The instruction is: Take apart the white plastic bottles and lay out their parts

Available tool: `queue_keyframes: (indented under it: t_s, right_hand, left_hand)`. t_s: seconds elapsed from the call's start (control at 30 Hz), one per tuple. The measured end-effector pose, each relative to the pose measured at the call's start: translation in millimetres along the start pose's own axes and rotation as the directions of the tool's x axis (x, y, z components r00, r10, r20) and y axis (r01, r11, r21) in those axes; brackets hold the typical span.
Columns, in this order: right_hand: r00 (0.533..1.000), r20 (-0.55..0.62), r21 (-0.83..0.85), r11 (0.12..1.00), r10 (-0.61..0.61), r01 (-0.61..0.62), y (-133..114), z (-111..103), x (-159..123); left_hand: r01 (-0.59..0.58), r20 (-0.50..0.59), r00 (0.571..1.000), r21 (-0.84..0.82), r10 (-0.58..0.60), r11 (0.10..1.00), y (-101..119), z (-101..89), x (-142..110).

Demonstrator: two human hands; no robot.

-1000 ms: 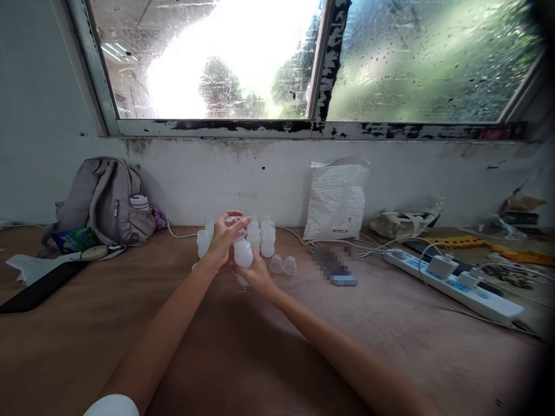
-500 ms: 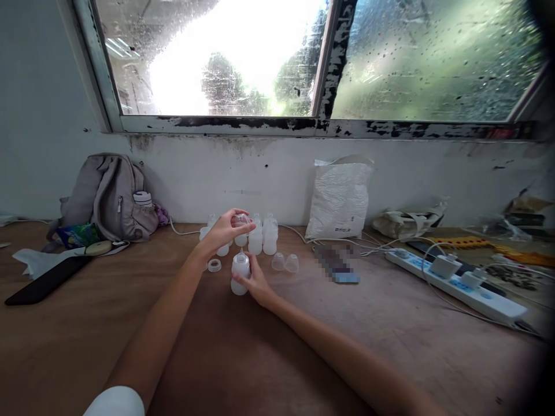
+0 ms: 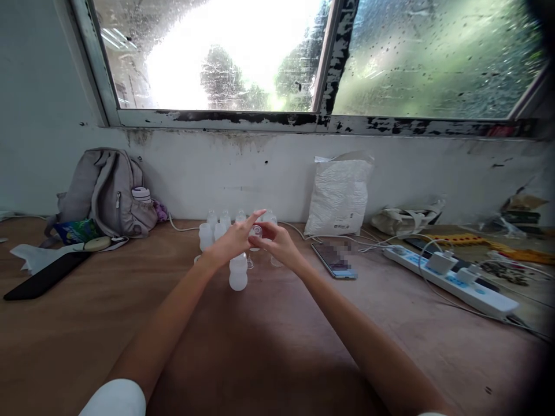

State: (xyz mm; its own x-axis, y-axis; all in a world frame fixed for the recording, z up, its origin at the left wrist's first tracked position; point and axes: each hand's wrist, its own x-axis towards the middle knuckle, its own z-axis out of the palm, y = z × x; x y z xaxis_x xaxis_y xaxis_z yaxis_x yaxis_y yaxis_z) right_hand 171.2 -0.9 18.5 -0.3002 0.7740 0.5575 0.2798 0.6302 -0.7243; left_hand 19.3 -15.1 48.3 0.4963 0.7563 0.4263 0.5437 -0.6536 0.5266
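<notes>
Together, the hands (image 3: 234,240) (image 3: 281,245) pinch a round piece (image 3: 257,230) between them, beyond the white bottle (image 3: 238,275)

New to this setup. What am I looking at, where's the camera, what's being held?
No machine here: these are a person's bare hands, left and right. Every picture comes from one camera worn on the head, looking forward and down. On the table, a bottle stands upright just in front of the hands, with more bottles behind. A backpack sits left; a white bag, phone and power strip sit right. The right hand appears to pinch a small pale part; the left hand's grip is unclear.
</notes>
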Motion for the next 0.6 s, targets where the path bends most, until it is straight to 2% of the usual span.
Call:
queue_keyframes:
  t_s: [0.07,0.13,0.2,0.27,0.3,0.33,0.43,0.6]
  right_hand:
    - [1.0,-0.027,-0.195,0.981,0.01,-0.015,5,-11,4]
    - [0.993,-0.101,-0.394,0.914,0.067,-0.102,13,-27,8]
    - [0.966,-0.157,-0.567,0.782,0.206,-0.259,24,-47,12]
    - [0.906,-0.104,-0.691,0.625,0.41,-0.362,37,-66,13]
    - [0.88,-0.103,-0.715,0.58,0.464,-0.39,44,-75,13]
    - [0.858,-0.115,-0.731,0.542,0.501,-0.415,50,-82,12]
    - [0.788,-0.146,-0.75,0.453,0.598,-0.482,68,-95,6]
    - [0.622,-0.025,-0.763,0.386,0.783,-0.518,89,-93,2]
  left_hand:
    - [0.082,0.085,0.992,0.132,-0.094,0.988,3,-6.4,-4]
    - [0.19,0.184,0.953,0.247,-0.239,0.95,5,-18.2,-9]
    - [0.289,0.302,0.871,0.326,-0.388,0.9,6,-30.7,-14]
    - [0.353,0.386,0.784,0.366,-0.486,0.861,4,-38.8,-17]
    - [0.366,0.408,0.759,0.375,-0.506,0.852,1,-40.3,-17]
    - [0.367,0.419,0.75,0.379,-0.511,0.849,-1,-40.2,-17]
    - [0.337,0.421,0.759,0.398,-0.496,0.853,-8,-33.6,-15]
    - [0.319,0.426,0.76,0.415,-0.492,0.852,-10,-26.5,-12]
